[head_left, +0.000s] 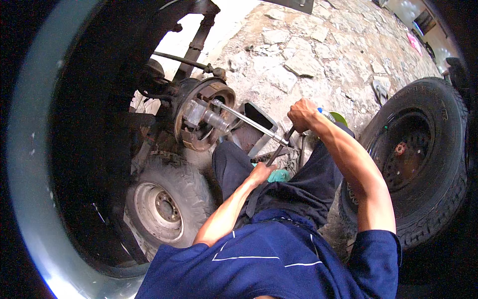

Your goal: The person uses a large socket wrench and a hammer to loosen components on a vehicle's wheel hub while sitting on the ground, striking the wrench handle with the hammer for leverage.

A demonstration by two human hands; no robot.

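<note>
Both of my hands grip a dark steel bar [277,155] that crosses the end of a long, shiny socket extension [251,122]. My right hand [302,114] is closed in a fist round the bar's upper end. Lower down, near my knee, my left hand [261,174] is wrapped round its other end. From the bar, the extension slants up and left to the rusty drum brake assembly [186,137], meeting it near the top of the round backing. A bare metal spindle [215,119] sticks out from the middle of the brake. Whether a socket sits on a bolt there is too small to tell.
A wheel with a worn tyre [194,187] lies below the brake, under the vehicle's fender [31,149]. Another wheel [435,129] leans at my right. A grey open-topped container [259,117] stands behind the extension. Teal cloth [279,175] lies between my legs; sandals [381,89] rest on stone paving.
</note>
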